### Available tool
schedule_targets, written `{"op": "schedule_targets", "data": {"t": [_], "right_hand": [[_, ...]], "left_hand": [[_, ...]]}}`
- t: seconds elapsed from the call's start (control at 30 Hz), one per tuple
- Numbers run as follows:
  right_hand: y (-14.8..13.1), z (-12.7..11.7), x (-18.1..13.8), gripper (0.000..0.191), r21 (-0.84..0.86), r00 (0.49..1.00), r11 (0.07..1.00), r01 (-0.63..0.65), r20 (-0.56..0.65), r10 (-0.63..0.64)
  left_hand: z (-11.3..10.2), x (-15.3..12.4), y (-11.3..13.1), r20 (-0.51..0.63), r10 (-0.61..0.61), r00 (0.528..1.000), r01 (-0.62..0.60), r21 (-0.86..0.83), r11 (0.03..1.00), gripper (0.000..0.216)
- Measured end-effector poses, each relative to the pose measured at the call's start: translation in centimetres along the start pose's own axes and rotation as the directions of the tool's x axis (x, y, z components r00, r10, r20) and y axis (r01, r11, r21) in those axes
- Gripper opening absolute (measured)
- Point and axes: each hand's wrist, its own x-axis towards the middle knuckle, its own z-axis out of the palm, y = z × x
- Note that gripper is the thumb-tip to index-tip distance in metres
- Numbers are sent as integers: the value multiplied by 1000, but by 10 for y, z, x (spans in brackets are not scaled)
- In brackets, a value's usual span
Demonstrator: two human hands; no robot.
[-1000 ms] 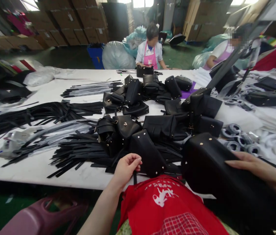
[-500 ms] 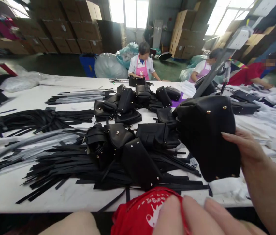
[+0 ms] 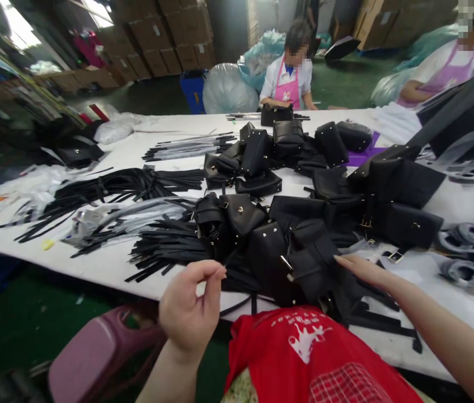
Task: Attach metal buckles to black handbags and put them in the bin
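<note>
My left hand (image 3: 190, 308) is in front of the table edge, thumb and forefinger pinched together in a ring; anything between the tips is too small to make out. My right hand (image 3: 360, 270) grips the right side of a small black bag (image 3: 313, 262) with a bright metal fitting, low over the near side of the table. Most of that hand's fingers are hidden by the bag. Beside it lies another black bag (image 3: 264, 252) with metal studs. Black straps (image 3: 165, 246) fan out to the left of the bags.
More black bags (image 3: 257, 154) are heaped mid-table, and others (image 3: 408, 196) stand at the right near rolled grey-white strips (image 3: 465, 268). A purple bin (image 3: 362, 157) sits among them. Across the white table (image 3: 106, 254) a co-worker (image 3: 287, 81) works. A mauve stool (image 3: 89, 352) stands at lower left.
The view has swung left. My right hand has come down from holding a black bag raised at the right. My left hand has moved away from the camera, now pinched over the near edge.
</note>
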Motion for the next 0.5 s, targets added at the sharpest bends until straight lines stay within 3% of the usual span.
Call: {"op": "schedule_targets", "data": {"t": [0.03,0.1,0.23,0.3,0.43,0.5], "right_hand": [[-7,12,3,49,-102,998,993,64,-9,-65],[-25,34,3,50,-227,971,950,216,-49,-233],[-66,59,-6,61,-339,844,786,516,47,-534],[-82,65,-7,57,-412,828,739,534,79,-554],[-93,67,-2,24,-531,853,680,507,194,-485],[-93,60,-2,30,-560,857,653,510,263,-443]], "left_hand": [[12,2,-13,-9,-47,999,47,25,999,14],[34,-3,-39,97,-153,983,153,9,988,17],[60,-30,-72,331,-305,893,328,-13,945,21],[68,-41,-77,422,-348,837,404,-48,914,22],[81,-48,-72,557,-347,754,503,-151,851,20],[86,-47,-67,596,-326,734,520,-184,834,18]]}}
